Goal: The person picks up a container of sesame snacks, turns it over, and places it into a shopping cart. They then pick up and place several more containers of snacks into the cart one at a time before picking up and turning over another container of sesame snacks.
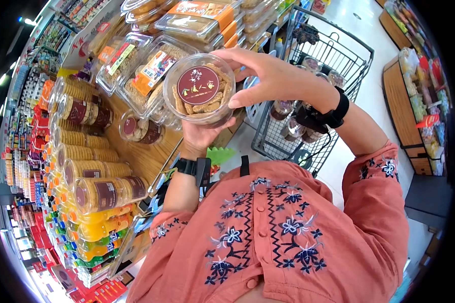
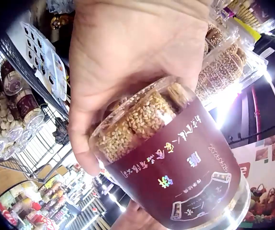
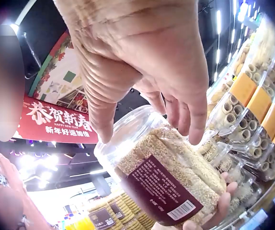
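A clear plastic jar (image 1: 199,91) of sesame-coated stick pastries, with a dark red round label on its lid, is held up in front of the chest. My left hand (image 1: 202,135) grips it from below; in the left wrist view the palm and thumb lie around its base. The right hand (image 1: 268,78) spans the lid's rim, thumb on the near side and fingertips on the far side. From the right wrist view, the jar's side (image 3: 168,187) shows sesame sticks and a dark red label with a barcode.
Stacked jars of round biscuits (image 1: 96,194) and clear boxes of pastries (image 1: 156,68) fill the wooden display at left. A similar jar (image 1: 139,129) lies on the wood. The shopping cart (image 1: 333,43) at right holds several jars. Bottles of orange drink (image 1: 93,230) stand below.
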